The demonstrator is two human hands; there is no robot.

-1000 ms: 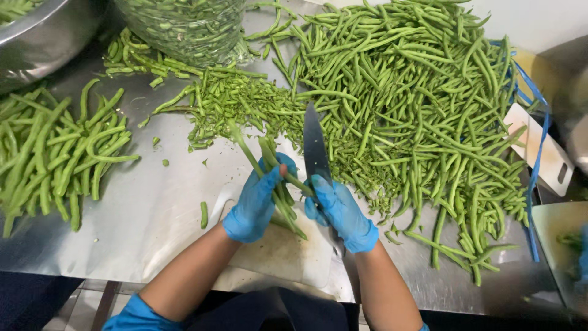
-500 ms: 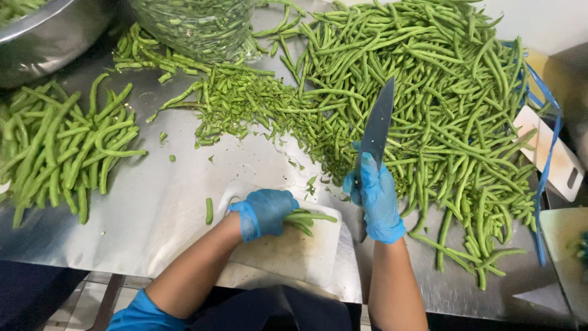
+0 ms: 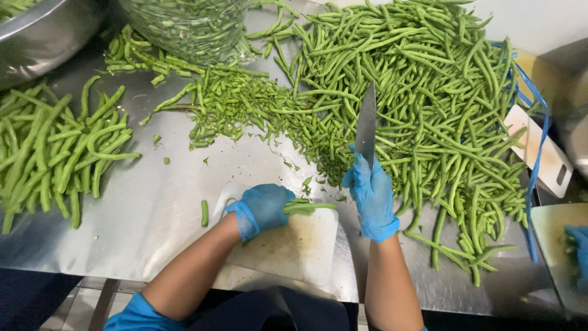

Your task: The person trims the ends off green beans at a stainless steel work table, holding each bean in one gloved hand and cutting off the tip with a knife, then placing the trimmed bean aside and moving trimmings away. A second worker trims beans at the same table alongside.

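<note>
While the left hand (image 3: 262, 207) clamps a small bundle of green beans (image 3: 309, 208) on the cutting board (image 3: 294, 245), the right hand (image 3: 371, 196) grips a knife (image 3: 366, 125). Beans look light, snappy, a bit slick; I'd pinch mid-bundle.

Blue disposable gloves cover the left hand (image 3: 262, 208) and right hand (image 3: 371, 195), with blue short sleeves.

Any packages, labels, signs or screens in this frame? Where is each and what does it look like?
Clear plastic bag: top centre, bulging, full of cut green beans.
White card tag: right edge beside the whole-bean pile, rectangular with a slot, blue strap across it.
No signs or screens.
</note>
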